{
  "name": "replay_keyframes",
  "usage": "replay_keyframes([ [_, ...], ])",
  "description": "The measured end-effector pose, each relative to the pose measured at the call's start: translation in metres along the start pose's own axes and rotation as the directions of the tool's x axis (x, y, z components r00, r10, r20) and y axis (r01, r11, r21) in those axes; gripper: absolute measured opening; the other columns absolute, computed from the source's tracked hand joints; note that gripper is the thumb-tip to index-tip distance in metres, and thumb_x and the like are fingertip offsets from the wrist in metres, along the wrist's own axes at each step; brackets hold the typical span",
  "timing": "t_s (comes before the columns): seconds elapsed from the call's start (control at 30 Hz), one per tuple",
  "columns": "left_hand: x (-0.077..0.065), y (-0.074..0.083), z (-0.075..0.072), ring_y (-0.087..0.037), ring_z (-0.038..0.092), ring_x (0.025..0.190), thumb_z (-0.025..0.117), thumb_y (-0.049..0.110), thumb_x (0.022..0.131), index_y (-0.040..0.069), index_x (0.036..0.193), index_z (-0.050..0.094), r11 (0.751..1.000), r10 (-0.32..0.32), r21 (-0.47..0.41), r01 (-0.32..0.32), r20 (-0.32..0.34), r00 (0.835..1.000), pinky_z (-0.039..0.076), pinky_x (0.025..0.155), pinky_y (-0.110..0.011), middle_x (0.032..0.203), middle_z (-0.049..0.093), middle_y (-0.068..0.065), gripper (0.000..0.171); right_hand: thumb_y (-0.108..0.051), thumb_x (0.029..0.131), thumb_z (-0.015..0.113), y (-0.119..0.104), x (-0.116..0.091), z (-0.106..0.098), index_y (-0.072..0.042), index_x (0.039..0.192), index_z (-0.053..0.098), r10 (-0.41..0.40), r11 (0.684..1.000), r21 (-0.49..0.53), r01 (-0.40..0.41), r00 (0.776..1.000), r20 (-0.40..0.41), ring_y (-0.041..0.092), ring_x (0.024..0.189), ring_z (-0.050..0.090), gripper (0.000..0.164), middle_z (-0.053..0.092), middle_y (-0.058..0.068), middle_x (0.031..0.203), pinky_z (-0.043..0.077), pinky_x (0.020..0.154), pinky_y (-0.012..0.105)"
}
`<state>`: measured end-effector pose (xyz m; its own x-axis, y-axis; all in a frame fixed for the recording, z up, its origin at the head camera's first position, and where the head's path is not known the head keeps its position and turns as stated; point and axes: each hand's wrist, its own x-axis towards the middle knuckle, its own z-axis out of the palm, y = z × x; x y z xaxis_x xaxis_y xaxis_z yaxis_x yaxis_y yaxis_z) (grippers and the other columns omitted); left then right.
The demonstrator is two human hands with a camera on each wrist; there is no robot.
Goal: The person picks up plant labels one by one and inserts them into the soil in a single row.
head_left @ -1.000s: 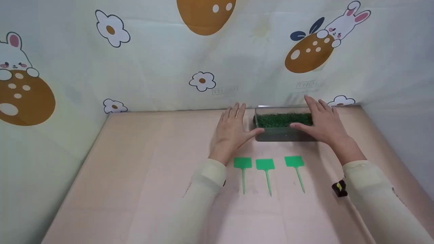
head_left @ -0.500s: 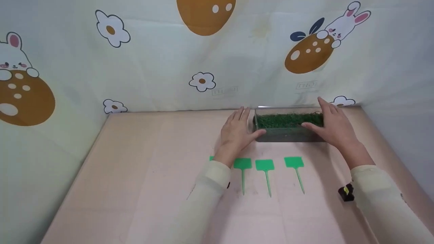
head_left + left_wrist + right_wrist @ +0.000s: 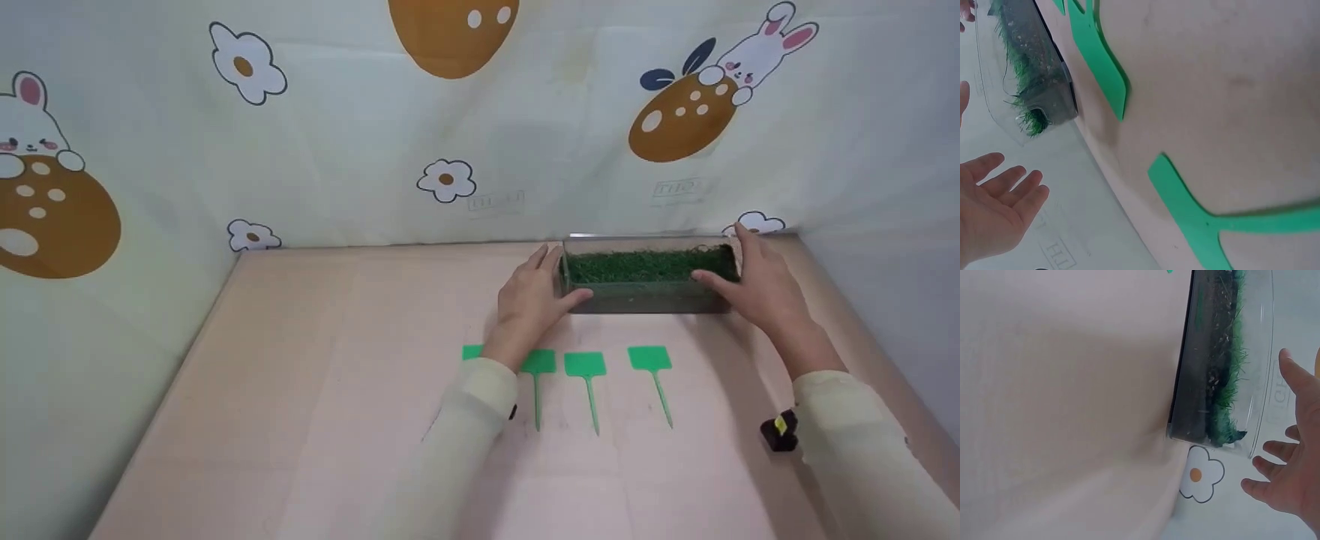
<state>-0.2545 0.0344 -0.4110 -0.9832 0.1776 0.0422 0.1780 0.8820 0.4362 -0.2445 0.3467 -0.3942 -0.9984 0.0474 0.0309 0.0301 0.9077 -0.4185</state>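
Observation:
A clear rectangular box (image 3: 645,300) with dark soil-like filling and green artificial grass (image 3: 637,266) on top stands at the back of the table. At its left end is my left hand (image 3: 529,304), thumb over the front corner, fingers extended along the side. My right hand (image 3: 769,289) is at the opposite end, with thumb and fingers spread. In the right wrist view a gap shows between the fingertips and the box wall; the left wrist view also shows the fingers apart from the box. Several flat green plant labels (image 3: 585,365) lie in front, one partly hidden by my left wrist.
The pale tabletop (image 3: 300,390) ends at a fabric wall (image 3: 337,150) printed with rabbits and flowers, close behind the box. Another fabric wall (image 3: 885,225) bounds the right side. A small black and yellow item (image 3: 780,431) is beside the right sleeve.
My right hand has moved right along the box to its right end, uncovering more grass. My left hand has shifted slightly right and nearer, revealing another green label. The box has stayed in place.

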Motion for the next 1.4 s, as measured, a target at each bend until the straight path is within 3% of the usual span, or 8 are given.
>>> replay_keyframes([
  [0.2,-0.001,0.004,0.003,-0.021,0.044,0.144,0.062,0.060,0.090,0.027,0.156,0.034,0.998,-0.029,-0.053,0.030,0.016,0.999,0.046,0.110,-0.037,0.161,0.037,0.000,0.079,-0.072,0.089,0.054,0.004,0.000,0.002,-0.003,0.159,0.000,0.039,0.999,0.036,-0.040,0.999,0.010,0.058,0.144,0.015,0.113,0.007,0.033,0.162,0.020,0.111,0.073],
  [0.33,-0.001,0.004,0.006,-0.021,0.044,0.143,0.062,0.050,0.095,0.025,0.156,0.034,0.987,-0.050,-0.155,0.051,0.012,0.999,0.043,0.113,-0.037,0.158,0.042,-0.001,0.071,-0.067,0.091,0.056,0.006,0.000,0.002,-0.001,0.159,0.006,0.052,0.996,0.069,-0.054,0.998,0.029,0.058,0.142,0.020,0.107,0.014,0.035,0.160,0.023,0.110,0.073],
  [0.6,0.000,0.005,0.007,-0.020,0.060,0.128,0.061,0.028,0.100,0.015,0.152,0.042,0.914,-0.097,-0.394,0.102,0.034,0.995,0.050,0.104,-0.035,0.140,0.062,-0.008,0.057,-0.050,0.097,0.060,0.010,-0.002,0.002,0.001,0.157,0.020,0.084,0.986,0.144,-0.080,0.996,-0.022,0.057,0.136,0.036,0.088,0.031,0.037,0.153,0.036,0.106,0.067],
  [0.73,-0.002,0.005,0.007,-0.019,0.062,0.126,0.058,0.022,0.102,0.013,0.150,0.045,0.876,-0.099,-0.470,0.110,0.048,0.994,0.053,0.099,-0.031,0.142,0.060,-0.005,0.050,-0.040,0.098,0.062,0.011,-0.004,0.002,0.004,0.154,0.026,0.084,0.977,0.198,-0.076,0.996,-0.033,0.055,0.136,0.039,0.080,0.035,0.037,0.151,0.040,0.106,0.064],
  [0.87,-0.003,0.004,0.008,-0.018,0.062,0.126,0.058,0.020,0.102,0.013,0.149,0.047,0.860,-0.088,-0.501,0.096,0.040,0.995,0.054,0.097,-0.028,0.145,0.058,-0.004,0.048,-0.033,0.100,0.061,0.012,-0.005,0.001,0.007,0.153,0.027,0.070,0.966,0.250,-0.061,0.997,-0.027,0.052,0.139,0.037,0.076,0.034,0.036,0.152,0.040,0.108,0.061],
  [1.23,-0.001,0.002,0.008,-0.019,0.062,0.126,0.065,0.016,0.098,0.011,0.147,0.049,0.824,-0.072,-0.559,0.085,0.046,0.996,0.052,0.102,-0.031,0.138,0.064,-0.007,0.052,-0.033,0.097,0.066,0.016,-0.002,-0.001,0.004,0.154,0.026,0.059,0.944,0.325,-0.056,0.998,-0.001,0.048,0.143,0.034,0.079,0.027,0.029,0.158,0.039,0.109,0.058],
  [1.4,0.000,0.004,0.008,-0.019,0.062,0.125,0.065,0.016,0.097,0.010,0.145,0.050,0.823,-0.078,-0.560,0.095,0.054,0.996,0.052,0.102,-0.030,0.137,0.064,-0.008,0.051,-0.036,0.095,0.068,0.020,-0.003,-0.003,0.005,0.155,0.023,0.049,0.939,0.340,-0.054,0.999,0.021,0.048,0.144,0.032,0.084,0.024,0.029,0.159,0.039,0.109,0.058],
])
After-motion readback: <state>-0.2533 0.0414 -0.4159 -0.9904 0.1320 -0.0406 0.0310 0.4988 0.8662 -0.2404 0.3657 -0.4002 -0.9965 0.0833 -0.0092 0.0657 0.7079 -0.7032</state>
